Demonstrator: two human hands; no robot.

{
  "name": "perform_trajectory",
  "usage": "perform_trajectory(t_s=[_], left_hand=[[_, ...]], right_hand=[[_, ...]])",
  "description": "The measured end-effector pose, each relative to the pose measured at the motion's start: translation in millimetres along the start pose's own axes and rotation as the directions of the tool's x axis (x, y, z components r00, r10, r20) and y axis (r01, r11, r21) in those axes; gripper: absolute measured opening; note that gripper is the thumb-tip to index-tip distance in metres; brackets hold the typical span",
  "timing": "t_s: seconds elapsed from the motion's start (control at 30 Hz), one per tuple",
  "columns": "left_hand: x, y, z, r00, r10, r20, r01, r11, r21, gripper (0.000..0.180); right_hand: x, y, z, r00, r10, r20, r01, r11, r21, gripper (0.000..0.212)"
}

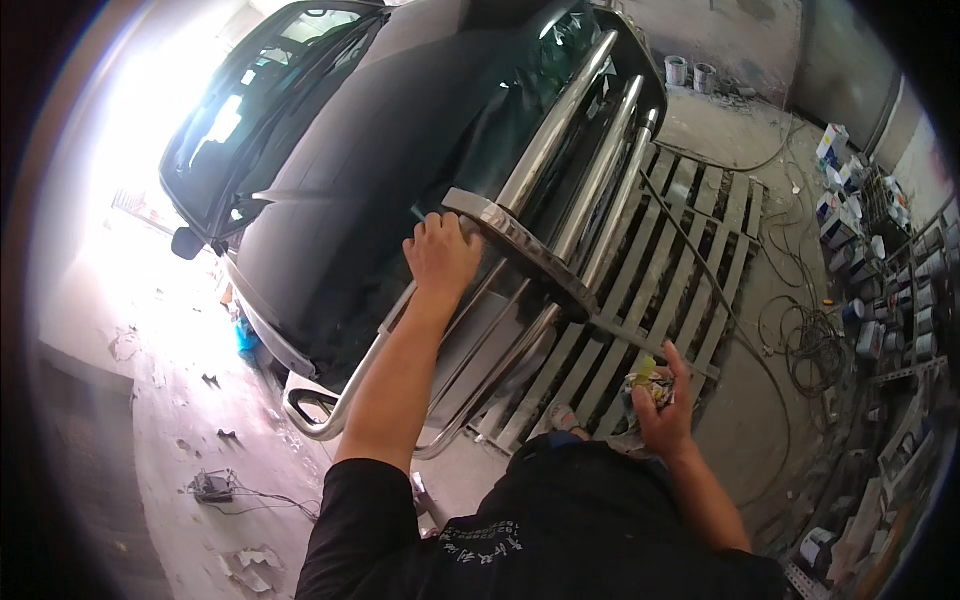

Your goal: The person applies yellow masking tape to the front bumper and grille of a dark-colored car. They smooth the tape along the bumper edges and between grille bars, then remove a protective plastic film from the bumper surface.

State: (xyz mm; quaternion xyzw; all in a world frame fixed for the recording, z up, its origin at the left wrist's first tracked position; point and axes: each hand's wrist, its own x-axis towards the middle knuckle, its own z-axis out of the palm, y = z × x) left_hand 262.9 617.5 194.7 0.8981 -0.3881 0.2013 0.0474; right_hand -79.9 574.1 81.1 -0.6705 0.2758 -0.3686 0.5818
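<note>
A chrome bull bar (557,135) with several polished tubes and a flat cross plate (520,243) runs along the front of a dark vehicle (345,190). My left hand (440,255) is closed on the bar at the upper end of that plate, fingers curled over it. Lower and to the right, my right hand (662,402) grips a crumpled, multicoloured wad (650,384) with a yellow-green piece sticking out. Whether the wad is paper or cloth I cannot tell. It is held apart from the bar, above the floor near my body.
A slatted pallet (690,230) lies on the floor beside the bar, with a dark hose (715,290) across it. Coiled cable (815,355) sits further right. Cans and boxes (865,260) crowd the right wall. Two buckets (690,73) stand at the back.
</note>
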Motion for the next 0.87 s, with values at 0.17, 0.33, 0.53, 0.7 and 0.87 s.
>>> perform_trajectory(t_s=[0.17, 0.33, 0.53, 0.7, 0.87], left_hand=[[14, 10, -2, 0.976, -0.162, 0.146, 0.159, 0.987, 0.033, 0.033], [36, 25, -25, 0.85, -0.212, 0.482, 0.144, 0.974, 0.175, 0.035], [40, 30, -14, 0.884, -0.181, 0.431, 0.057, 0.957, 0.285, 0.038], [33, 28, -23, 0.867, -0.289, 0.407, 0.209, 0.951, 0.23, 0.04], [31, 42, -21, 0.875, -0.264, 0.405, 0.134, 0.938, 0.32, 0.042]], right_hand=[[2, 2, -9, 0.999, -0.038, -0.038, 0.038, 0.999, 0.001, 0.063], [-2, 8, -18, 0.999, -0.042, -0.018, 0.042, 0.999, -0.014, 0.061], [-7, 10, -34, 0.997, -0.04, -0.064, 0.038, 0.999, -0.03, 0.061], [-16, 7, -61, 0.994, -0.029, -0.105, 0.018, 0.994, -0.106, 0.06], [-33, 41, -90, 0.956, 0.142, -0.258, -0.118, 0.987, 0.106, 0.061]])
